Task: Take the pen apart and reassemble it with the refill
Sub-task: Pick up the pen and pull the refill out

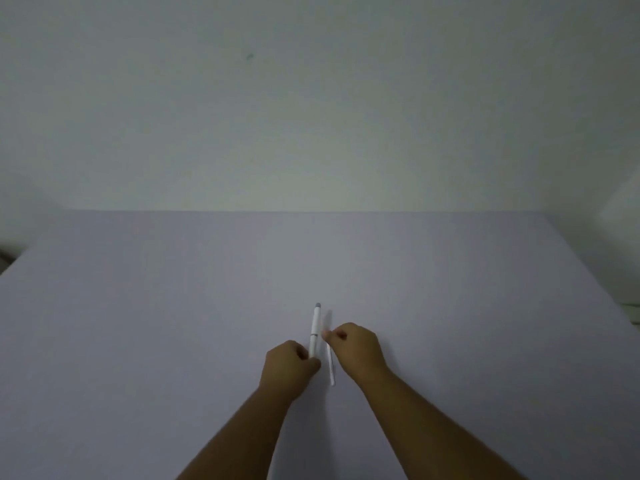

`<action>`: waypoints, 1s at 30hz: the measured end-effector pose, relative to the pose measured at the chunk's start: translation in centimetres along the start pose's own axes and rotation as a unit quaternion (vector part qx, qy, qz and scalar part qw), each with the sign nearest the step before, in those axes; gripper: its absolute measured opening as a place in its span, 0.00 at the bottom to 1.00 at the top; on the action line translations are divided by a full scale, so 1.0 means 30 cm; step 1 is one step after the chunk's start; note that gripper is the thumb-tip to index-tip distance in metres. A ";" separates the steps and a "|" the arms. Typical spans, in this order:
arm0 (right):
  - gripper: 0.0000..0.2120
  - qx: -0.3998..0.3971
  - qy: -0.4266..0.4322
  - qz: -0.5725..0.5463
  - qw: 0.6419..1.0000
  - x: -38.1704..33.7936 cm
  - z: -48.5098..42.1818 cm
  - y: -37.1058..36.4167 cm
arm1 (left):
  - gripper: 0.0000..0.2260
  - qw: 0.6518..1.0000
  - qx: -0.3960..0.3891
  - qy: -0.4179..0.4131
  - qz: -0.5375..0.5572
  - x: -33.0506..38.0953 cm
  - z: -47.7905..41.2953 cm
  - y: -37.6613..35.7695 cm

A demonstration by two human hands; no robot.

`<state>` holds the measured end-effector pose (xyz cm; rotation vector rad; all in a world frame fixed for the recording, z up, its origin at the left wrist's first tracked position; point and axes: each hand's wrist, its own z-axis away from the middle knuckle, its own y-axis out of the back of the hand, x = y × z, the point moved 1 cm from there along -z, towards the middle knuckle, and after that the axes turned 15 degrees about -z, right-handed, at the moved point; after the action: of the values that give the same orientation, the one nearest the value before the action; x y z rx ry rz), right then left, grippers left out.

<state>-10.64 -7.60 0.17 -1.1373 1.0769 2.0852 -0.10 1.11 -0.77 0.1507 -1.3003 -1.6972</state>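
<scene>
A white pen [315, 329] with a grey tip at its far end points away from me over the pale violet table [173, 323]. My left hand [290, 367] is closed around the pen's near end. Just right of the pen runs a thin white refill [330, 363], roughly parallel to it. My right hand [356, 344] pinches the refill near its upper part with thumb and forefinger. The refill's far end is blurred. The two hands are a few centimetres apart, with pen and refill between them.
The table stretches wide on all sides of the hands and ends at a plain pale wall [311, 116] behind. A dark edge shows at the far left [5, 259], and something pale sits at the far right edge [632, 313].
</scene>
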 end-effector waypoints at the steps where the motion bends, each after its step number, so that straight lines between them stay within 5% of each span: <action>1: 0.15 0.007 -0.016 -0.042 0.999 -0.014 0.000 -0.002 | 0.03 1.000 0.005 -0.017 0.007 0.008 0.013 0.004; 10: 0.12 0.002 -0.053 -0.153 0.987 -0.083 -0.009 -0.012 | 0.08 0.996 0.031 -0.087 0.012 0.047 0.049 0.042; 15: 0.13 0.110 -0.094 -0.285 0.948 -0.074 -0.067 0.043 | 0.03 0.996 -0.038 -0.078 0.018 -0.006 0.027 0.039; 21: 0.11 0.004 -0.083 0.019 0.996 0.045 -0.077 0.067 | 0.06 0.988 -0.070 0.004 0.136 -0.072 0.002 0.057; 30: 0.09 0.040 -0.077 0.021 0.996 0.094 -0.049 -0.032 | 0.08 0.979 -0.083 0.007 0.184 -0.076 0.002 0.051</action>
<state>-10.72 -8.10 -3.11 -0.9067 1.1068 2.1046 1.99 2.84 -0.50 -0.1672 -1.0914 -1.4713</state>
